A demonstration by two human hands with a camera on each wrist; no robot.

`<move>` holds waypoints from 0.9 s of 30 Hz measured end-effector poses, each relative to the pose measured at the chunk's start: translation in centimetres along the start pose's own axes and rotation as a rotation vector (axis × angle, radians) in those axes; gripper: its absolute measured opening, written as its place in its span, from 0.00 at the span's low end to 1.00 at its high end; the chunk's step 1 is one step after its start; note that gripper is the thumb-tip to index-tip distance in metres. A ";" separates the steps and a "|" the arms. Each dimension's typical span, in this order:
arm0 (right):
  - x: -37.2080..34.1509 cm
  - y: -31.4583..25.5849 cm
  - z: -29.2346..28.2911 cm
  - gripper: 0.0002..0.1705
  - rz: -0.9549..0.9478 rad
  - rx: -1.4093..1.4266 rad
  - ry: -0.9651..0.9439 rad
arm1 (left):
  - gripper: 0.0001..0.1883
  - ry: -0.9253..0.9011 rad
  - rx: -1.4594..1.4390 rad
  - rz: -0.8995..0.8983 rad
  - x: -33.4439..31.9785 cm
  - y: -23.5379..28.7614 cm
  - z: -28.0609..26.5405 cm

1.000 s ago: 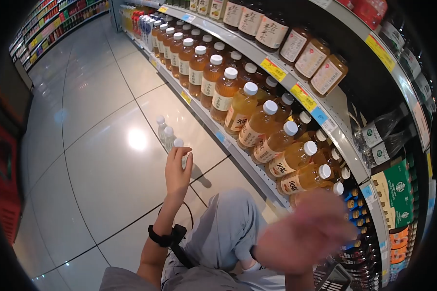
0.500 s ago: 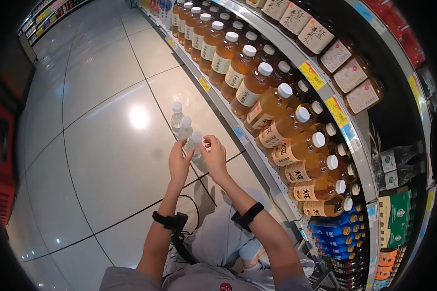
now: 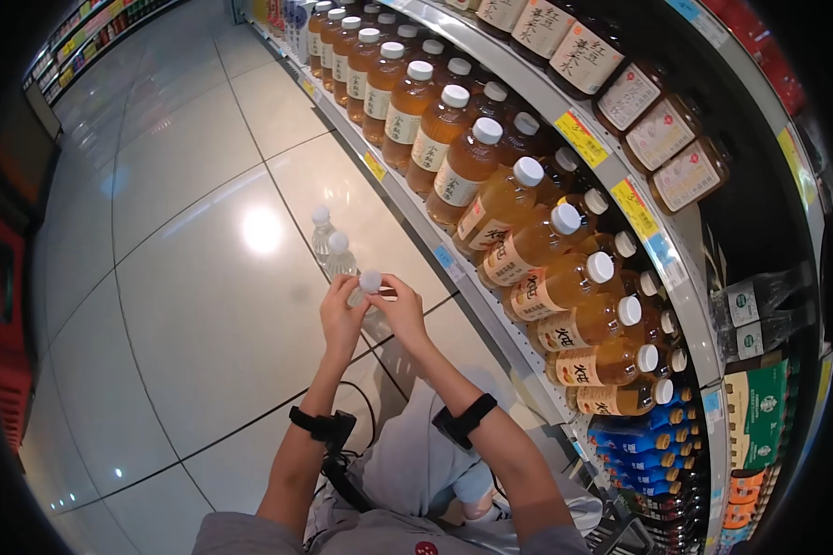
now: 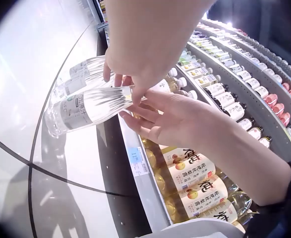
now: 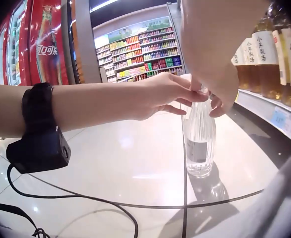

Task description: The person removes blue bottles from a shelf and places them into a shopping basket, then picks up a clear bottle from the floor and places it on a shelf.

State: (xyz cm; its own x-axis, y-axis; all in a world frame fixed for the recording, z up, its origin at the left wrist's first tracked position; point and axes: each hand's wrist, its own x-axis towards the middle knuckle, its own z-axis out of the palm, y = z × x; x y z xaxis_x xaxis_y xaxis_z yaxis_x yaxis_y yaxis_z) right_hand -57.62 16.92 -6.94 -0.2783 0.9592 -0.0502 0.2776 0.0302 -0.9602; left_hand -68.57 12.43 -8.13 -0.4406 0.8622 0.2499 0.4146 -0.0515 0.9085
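A clear bottle (image 5: 200, 139) with a ribbed upper body and a white cap (image 3: 370, 280) is between my two hands, its base at the tiled floor. My left hand (image 3: 341, 313) pinches it at the neck, just under the cap. From the other side my right hand (image 3: 400, 310) has thumb and fingers at the cap, the fingertips of both hands almost meeting. Behind it, two similar clear bottles stand in a row, the middle bottle (image 3: 340, 259) and the far bottle (image 3: 321, 233). In the left wrist view the held bottle (image 4: 88, 109) shows a pale printed label.
To the right runs a shelf (image 3: 449, 264) packed with amber drink bottles (image 3: 518, 254), white-capped. Blue-labelled bottles (image 3: 643, 453) lie lower down. A cable (image 5: 86, 196) hangs from the strapped camera (image 5: 38, 153) on the left wrist. Red coolers (image 5: 48, 44) stand across the aisle.
My right hand, a blur raised near the shelf at first, has come down to the nearest clear bottle. Both hands have since closed in at its neck and cap.
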 end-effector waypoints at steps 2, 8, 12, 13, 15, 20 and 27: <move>-0.5 -0.8 -1.3 0.18 -0.038 0.062 -0.027 | 0.13 0.020 -0.095 0.011 0.6 0.6 -0.5; -2.6 -7.2 -6.4 0.18 -0.092 0.140 -0.060 | 0.12 0.009 -0.183 0.016 2.6 10.0 -2.8; -5.2 -9.8 -9.0 0.28 -0.233 -0.078 0.042 | 0.13 -0.009 -0.211 0.132 3.8 15.9 -3.5; -5.7 -10.3 -9.6 0.36 -0.210 -0.087 0.041 | 0.13 -0.010 -0.191 0.171 4.1 17.1 -3.5; -6.7 -10.0 -10.3 0.40 -0.326 -0.124 0.145 | 0.12 -0.036 -0.203 0.202 4.4 19.8 -3.4; -9.9 -13.7 -13.5 0.47 -0.434 -0.225 0.320 | 0.11 -0.210 -0.310 0.283 3.7 26.6 -2.1; -14.4 -16.8 -19.2 0.44 -0.428 -0.004 0.426 | 0.12 -0.575 -0.537 0.260 1.1 30.0 1.0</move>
State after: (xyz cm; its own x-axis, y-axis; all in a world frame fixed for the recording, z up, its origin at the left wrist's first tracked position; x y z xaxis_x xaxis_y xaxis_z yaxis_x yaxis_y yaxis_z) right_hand -40.63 8.01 15.22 0.0270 0.8896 0.4560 0.2256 0.4389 -0.8697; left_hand -55.80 12.35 19.09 0.1537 0.9050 0.3966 -0.0543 -0.3930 0.9179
